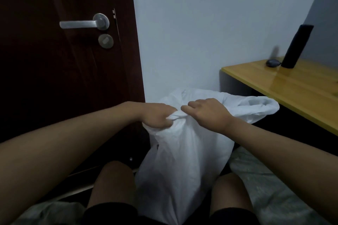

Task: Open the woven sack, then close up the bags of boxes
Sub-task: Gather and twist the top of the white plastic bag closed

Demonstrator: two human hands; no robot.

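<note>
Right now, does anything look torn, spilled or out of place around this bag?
Nothing stands out. Both hands, left hand and right hand, pinch the white bag at its gathered neck; no tear or spill shows.

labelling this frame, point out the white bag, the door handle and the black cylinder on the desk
white bag (184, 153), head view, on its crumpled front face below the twisted neck
door handle (80, 23), head view, mid lever
black cylinder (297, 46), head view, middle of its body

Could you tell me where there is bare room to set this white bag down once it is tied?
The yellow tabletop is bare from its near edge up to the dark upright case and small dark object. Between the knees it is crowded: the white bag, gripped by left hand and right hand, fills it.
</note>
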